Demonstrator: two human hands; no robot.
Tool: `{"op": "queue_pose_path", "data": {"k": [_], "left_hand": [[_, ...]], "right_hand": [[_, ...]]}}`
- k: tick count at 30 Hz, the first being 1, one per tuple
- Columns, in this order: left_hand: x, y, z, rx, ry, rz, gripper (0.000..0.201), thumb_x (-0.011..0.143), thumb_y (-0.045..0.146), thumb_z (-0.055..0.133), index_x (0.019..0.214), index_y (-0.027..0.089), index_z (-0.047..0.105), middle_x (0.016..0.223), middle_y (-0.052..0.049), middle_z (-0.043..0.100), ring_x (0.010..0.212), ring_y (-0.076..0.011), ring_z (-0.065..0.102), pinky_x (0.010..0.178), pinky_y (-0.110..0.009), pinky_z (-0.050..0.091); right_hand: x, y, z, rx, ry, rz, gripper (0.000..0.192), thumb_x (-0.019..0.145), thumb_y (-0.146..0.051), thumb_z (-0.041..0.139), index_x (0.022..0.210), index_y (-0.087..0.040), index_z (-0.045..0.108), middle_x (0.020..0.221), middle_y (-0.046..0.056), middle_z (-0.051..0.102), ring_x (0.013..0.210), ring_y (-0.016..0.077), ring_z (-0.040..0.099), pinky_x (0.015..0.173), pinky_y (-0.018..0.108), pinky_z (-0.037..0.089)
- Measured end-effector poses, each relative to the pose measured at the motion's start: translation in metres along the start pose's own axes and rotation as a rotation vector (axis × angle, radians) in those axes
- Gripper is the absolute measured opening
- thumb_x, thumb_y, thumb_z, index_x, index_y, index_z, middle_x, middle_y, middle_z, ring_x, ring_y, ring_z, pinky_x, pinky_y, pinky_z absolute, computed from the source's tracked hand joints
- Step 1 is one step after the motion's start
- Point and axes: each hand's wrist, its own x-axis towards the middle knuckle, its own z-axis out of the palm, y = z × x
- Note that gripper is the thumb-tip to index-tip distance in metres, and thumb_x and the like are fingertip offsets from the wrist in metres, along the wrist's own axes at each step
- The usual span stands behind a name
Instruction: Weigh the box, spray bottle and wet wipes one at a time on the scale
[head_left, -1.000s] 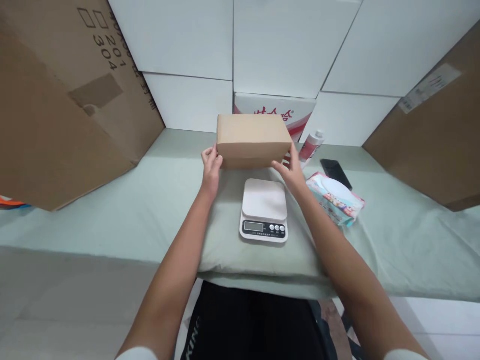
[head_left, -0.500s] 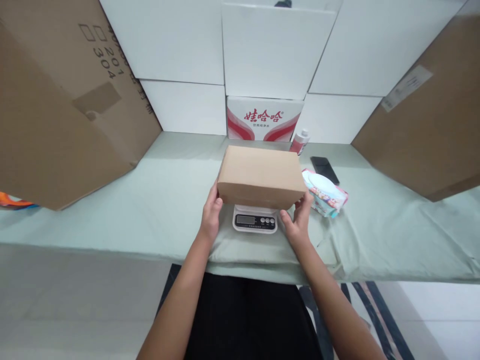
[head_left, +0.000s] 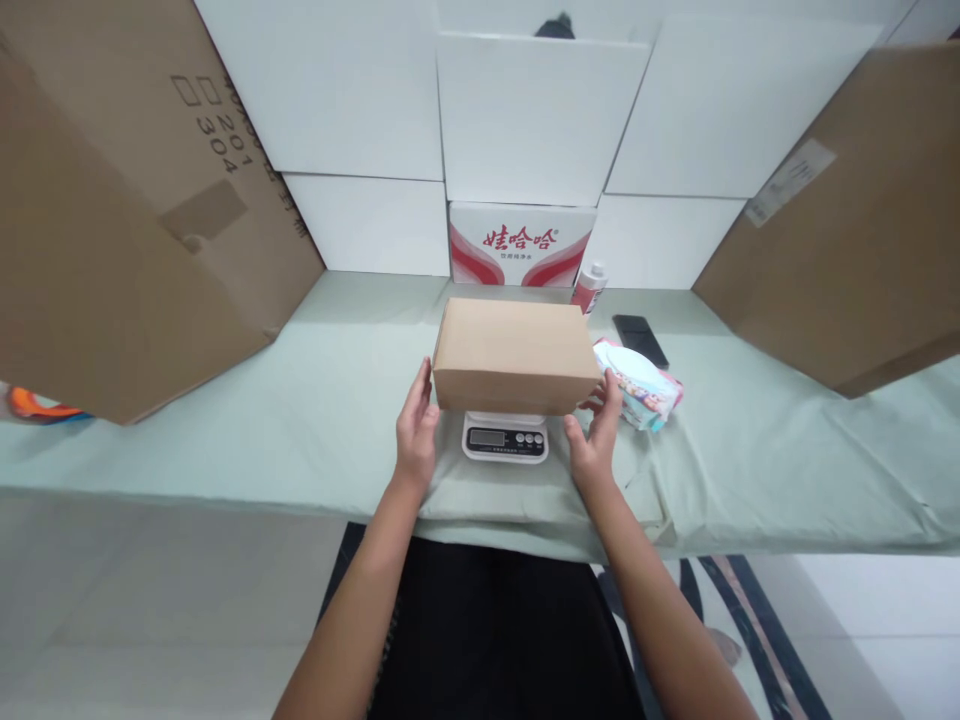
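Note:
A plain brown cardboard box (head_left: 516, 345) rests on a small white digital scale (head_left: 504, 440), covering its platform so that only the display strip shows. My left hand (head_left: 416, 432) is just off the box's left end, fingers straight and apart. My right hand (head_left: 595, 440) is at the box's front right corner with its fingers spread; the fingertips are at the edge, and I cannot tell whether they touch it. Neither hand grips anything.
The scale stands on a table under pale green cloth (head_left: 300, 400). Right of the box lie a wipes pack (head_left: 641, 385), a black phone (head_left: 639, 338) and a small bottle (head_left: 589, 287). A red-and-white carton (head_left: 521, 247) stands behind. Large cardboard boxes flank left (head_left: 112, 220) and right (head_left: 847, 230).
Both hands carried the box from the back of the table towards me, set it on the scale, then let go and opened beside it.

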Motion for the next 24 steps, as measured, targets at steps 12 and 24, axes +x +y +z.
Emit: {"op": "queue_pose_path", "data": {"k": [12, 24], "left_hand": [[0.042, 0.01, 0.001, -0.023, 0.012, -0.029, 0.061, 0.093, 0.056, 0.067, 0.146, 0.025, 0.064, 0.152, -0.011, 0.065, 0.148, -0.0329, 0.056, 0.126, -0.049, 0.048], [0.175, -0.078, 0.014, 0.037, 0.179, -0.086, 0.05, 0.084, 0.055, 0.07, 0.12, 0.019, 0.072, 0.14, -0.014, 0.072, 0.141, -0.0324, 0.061, 0.124, -0.045, 0.047]], "right_hand": [[0.047, -0.028, 0.008, 0.038, -0.086, 0.048, 0.081, 0.091, -0.059, 0.066, 0.162, -0.033, 0.038, 0.151, 0.014, 0.052, 0.104, 0.029, 0.059, 0.083, 0.046, 0.055], [0.138, 0.048, 0.105, 0.225, -0.259, 0.381, 0.081, 0.08, -0.057, 0.07, 0.155, -0.034, 0.048, 0.145, 0.01, 0.065, 0.125, 0.0337, 0.064, 0.095, 0.05, 0.06]]}}
